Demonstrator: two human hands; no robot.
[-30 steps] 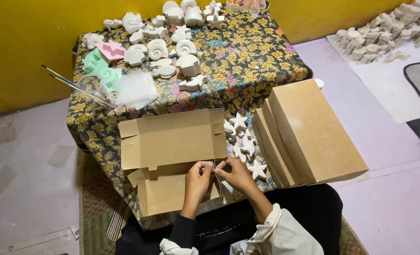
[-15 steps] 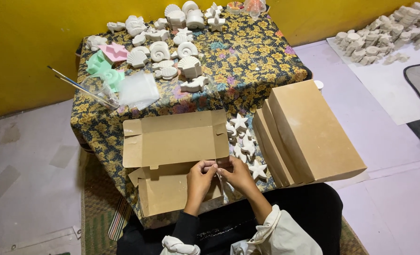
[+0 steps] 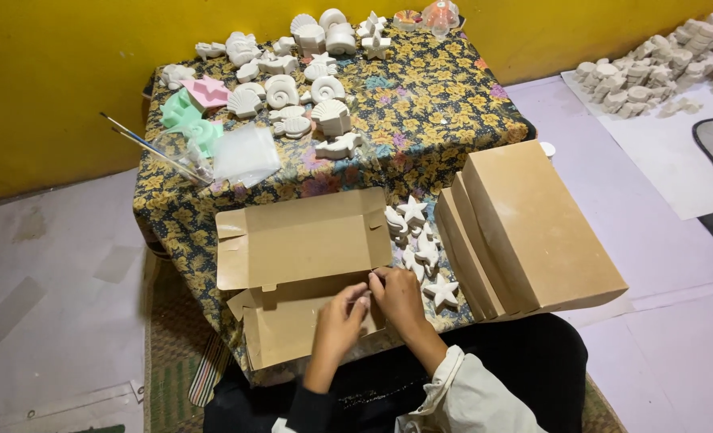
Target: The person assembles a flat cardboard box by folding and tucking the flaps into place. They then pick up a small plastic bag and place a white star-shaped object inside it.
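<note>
Floral-clothed tabletop [image 3: 421, 120]: at its near edge, our left hand [image 3: 339, 321] and right hand [image 3: 399, 297] pinch the open brown cardboard box [image 3: 300, 240], fingers closed on its flap.

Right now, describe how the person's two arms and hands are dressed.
Both hands are bare: no gloves, and no rings or watch that I can make out. The left hand comes out of a dark, close-fitting black sleeve. The right hand has a bare forearm, with a loose cream-white fabric sleeve bunched near the elbow.
</note>
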